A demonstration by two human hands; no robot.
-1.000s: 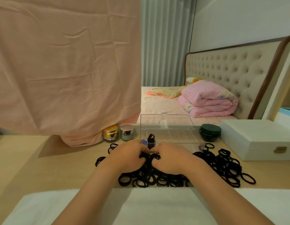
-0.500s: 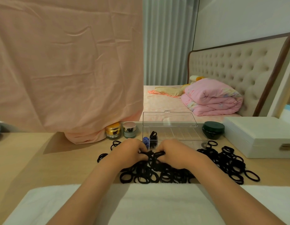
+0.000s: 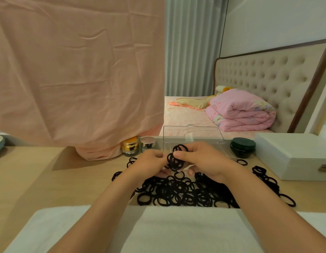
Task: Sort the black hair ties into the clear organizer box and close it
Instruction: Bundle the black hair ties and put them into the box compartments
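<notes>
Black hair ties (image 3: 186, 194) all over the table (image 3: 49, 179), and we are right in the thick of it: a big loose heap lies just in front of the clear box (image 3: 227, 152), spilling out to its right as well, with a few strays off to its left. Above that heap we have a bunch (image 3: 176, 158) of ties held up at the near edge of the box. Both hands are on it. Our left hand (image 3: 149, 161) has its fingers curled in, pinching the bunch from the left side. Our right hand (image 3: 204, 159) grips it from the right, thumb pressed across the front of the loops and fingers wrapped behind. So neither hand is slack, both are closed on the same cluster. The box itself stands open, its lid (image 3: 193, 134) tipped up at the back. Our hands cover most of the compartments, so we cannot tell what lies inside. To the left of the box sit a gold jar (image 3: 129, 147) and a silver-capped jar (image 3: 148, 142), side by side, tucked against a hanging pink cloth (image 3: 76, 70). To the right of the box there is a dark green jar (image 3: 242, 147), and beyond that a white case (image 3: 293, 154) with a latch. Nearer to us than the box, past the heap, a white towel (image 3: 176, 230) lies across the table edge under our forearms.
</notes>
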